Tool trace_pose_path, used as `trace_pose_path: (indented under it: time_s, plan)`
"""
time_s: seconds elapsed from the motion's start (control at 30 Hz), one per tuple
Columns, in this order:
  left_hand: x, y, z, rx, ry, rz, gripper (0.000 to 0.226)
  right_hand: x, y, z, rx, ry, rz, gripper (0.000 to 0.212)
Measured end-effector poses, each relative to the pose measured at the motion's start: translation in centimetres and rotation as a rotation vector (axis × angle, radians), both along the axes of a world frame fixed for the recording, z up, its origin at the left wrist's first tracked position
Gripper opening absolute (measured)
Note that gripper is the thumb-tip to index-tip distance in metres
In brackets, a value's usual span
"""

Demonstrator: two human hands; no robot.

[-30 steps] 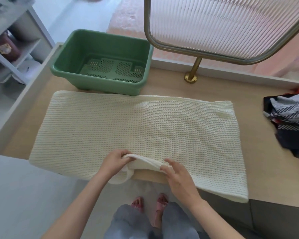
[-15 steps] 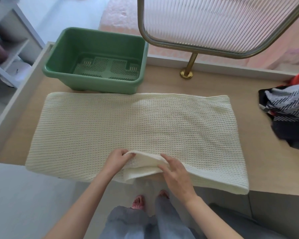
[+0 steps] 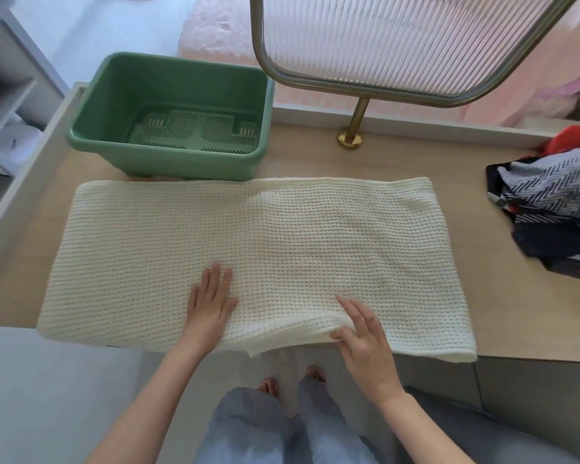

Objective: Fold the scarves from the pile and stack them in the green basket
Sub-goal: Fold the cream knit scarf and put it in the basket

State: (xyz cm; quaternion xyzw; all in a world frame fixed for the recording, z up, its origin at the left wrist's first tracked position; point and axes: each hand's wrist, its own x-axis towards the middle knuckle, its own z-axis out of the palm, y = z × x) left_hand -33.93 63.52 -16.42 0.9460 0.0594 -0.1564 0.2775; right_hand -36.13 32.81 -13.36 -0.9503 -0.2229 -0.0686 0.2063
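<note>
Lying flat on the cream knitted scarf [image 3: 248, 236], the left hand [image 3: 211, 301] is pressing down with its fingers straight and close together. The right hand [image 3: 364, 333] is resting at the scarf's near edge, fingers spread over the top layer and thumb against the raised fold; whether it is pinching that layer cannot be told. The scarf is lying spread across the wooden table [image 3: 499, 313], just in front of the green basket [image 3: 188, 85], with the pile of scarves [image 3: 549, 209] sitting apart at the right.
</note>
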Motion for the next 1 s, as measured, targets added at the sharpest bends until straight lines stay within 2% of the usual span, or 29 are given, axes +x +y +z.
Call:
trace_pose_path:
  time_s: [0.07,0.17,0.23,0.33,0.53,0.63,0.73,0.8,0.83,0.87,0.93,1.0]
  plan:
    - [0.2,0.2,-0.5,0.051,-0.001,-0.012,0.059,0.2,-2.1,0.4,-0.053,0.034,-0.046,0.018]
    - [0.2,0.4,-0.7,0.107,-0.009,-0.042,0.065,0.1,-7.2,1.1,-0.092,0.081,-0.204,0.025]
    - [0.2,0.2,-0.9,0.13,-0.009,-0.044,0.071,-0.8,-9.4,1.4,-0.068,0.139,-0.236,0.03]
    - [0.2,0.0,-1.0,0.153,-0.011,-0.032,0.071,-2.1,-8.3,1.0,0.02,0.264,-0.232,0.031]
    - [0.5,-1.6,0.4,0.157,-0.036,0.047,0.059,-2.6,-4.6,-1.0,0.206,0.445,-0.412,0.024]
    - [0.8,-3.4,1.1,0.157,-0.101,0.004,0.058,-3.4,-5.5,-0.2,0.303,0.451,-0.522,0.03]
    - [1.3,-4.9,0.3,0.157,-0.097,-0.132,0.065,-4.9,-6.7,0.1,0.373,0.359,-0.8,0.03]
    - [1.7,-5.8,-0.3,0.159,-0.076,-0.122,0.067,-5.5,-7.2,-0.2,0.55,0.45,-1.09,0.019]
    - [1.8,-6.2,-0.4,0.163,-0.077,-0.105,0.067,-5.3,-7.3,-0.2,0.714,0.556,-1.236,0.015]
    - [1.9,-6.6,-0.4,0.159,-0.077,-0.088,0.067,-4.9,-7.2,-0.2,0.891,0.667,-1.356,0.02]
    - [2.1,-7.1,-0.3,0.142,-0.054,-0.07,0.068,-3.7,-7.0,-0.1,1.215,0.832,-1.474,0.028]
    - [2.6,-7.3,-0.3,0.139,-0.017,-0.058,0.07,-2.4,-6.9,-0.2,1.389,0.89,-1.492,0.027]
